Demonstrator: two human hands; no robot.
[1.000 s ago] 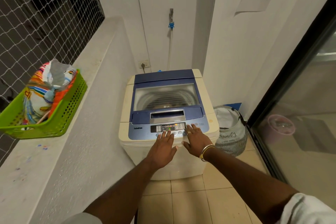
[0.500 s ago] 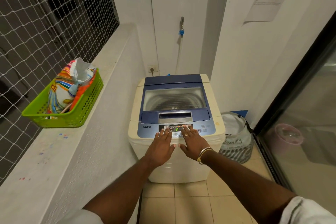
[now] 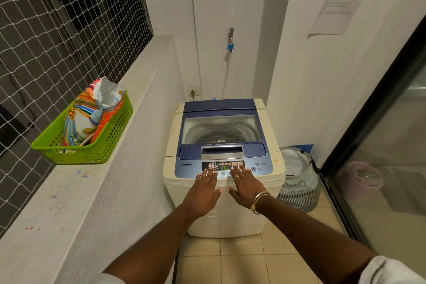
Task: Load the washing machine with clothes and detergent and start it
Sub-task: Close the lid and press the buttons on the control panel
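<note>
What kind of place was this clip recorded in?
Probably a home laundry balcony or utility nook: a top-loading washing machine under a wall tap, a laundry bag beside it, and netting over the opening.

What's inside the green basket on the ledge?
A colourful printed bag with an open top and an orange packet beside it stick out of the green basket. Whatever lies underneath them is covered.

light: you get even, soft indoor light, faint shadows | glare: dim reflections on door (image 3: 380, 180) | edges: fisheye-bent | centre: sharp
</note>
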